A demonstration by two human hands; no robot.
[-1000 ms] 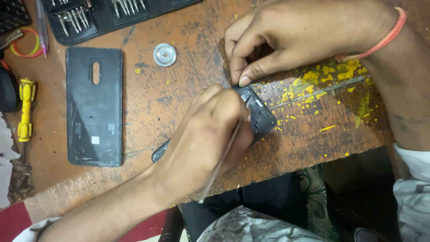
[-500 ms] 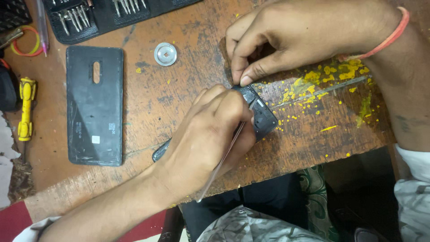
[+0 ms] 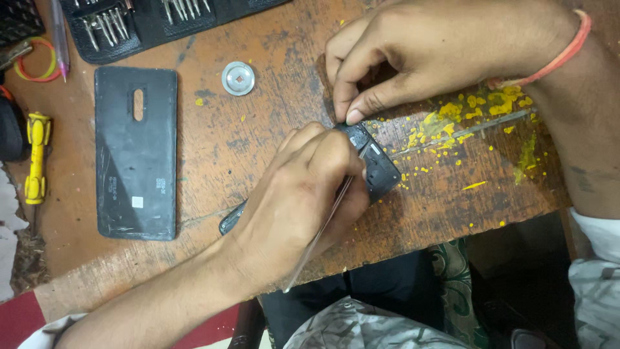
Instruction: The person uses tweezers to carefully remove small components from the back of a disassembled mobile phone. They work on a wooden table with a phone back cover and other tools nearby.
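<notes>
1. So the phone [image 3: 374, 165] I'm working on lies slanted near the bench's [image 3: 271, 139] front edge, roughly mid-bench. It's dark, opened up, and mostly buried under my hands. Only its upper end and a small corner poking out at the lower left show.
2. My left hand [image 3: 303, 200] lies right over the phone's middle, fingers curled together around a thin metal tool [image 3: 323, 229]. The tool runs from my grip back toward the front edge, and its tip is hidden at the phone, so I can't tell exactly what it touches.
3. My right hand [image 3: 420, 55] comes in from the far right side with its fingers bunched together. The fingertips press down on the phone's upper end, pinning it against the wood. Thumb tip sits right at the phone's top corner.
4. Left side of the bench: the black back cover [image 3: 135, 155] lies flat with its inside up, well apart from the phone.
5. A round metal disc [image 3: 237, 78] sits between the cover and my right hand.
6. Far edge: an open black screwdriver bit case [image 3: 148, 22]. Far left edge: a yellow tool [image 3: 37, 158] and some coloured rubber bands [image 3: 35, 61].
7. Yellow paint specks [image 3: 478, 110] are all over the right part of the bench.
</notes>
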